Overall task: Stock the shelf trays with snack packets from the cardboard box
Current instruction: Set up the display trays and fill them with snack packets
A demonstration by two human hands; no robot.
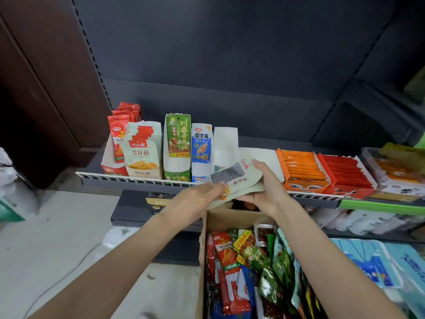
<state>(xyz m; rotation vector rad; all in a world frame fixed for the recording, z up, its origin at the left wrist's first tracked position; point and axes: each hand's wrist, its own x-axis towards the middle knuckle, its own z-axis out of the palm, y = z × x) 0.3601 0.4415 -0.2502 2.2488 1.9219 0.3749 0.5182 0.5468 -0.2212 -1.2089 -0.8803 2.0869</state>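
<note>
Left hand [202,192] pinches grey packet [226,174] against white display tray [241,180]. Right hand [268,189] grips same tray from right, tilted above cardboard box [203,226], at shelf [138,180] front edge. On shelf: four upright trays [142,153] at left, stocked; orange tray [303,169] and red tray [347,173] at right, full. Box holds heap of mixed snack packets [253,268]. Judgement: part done, plenty left.
</note>
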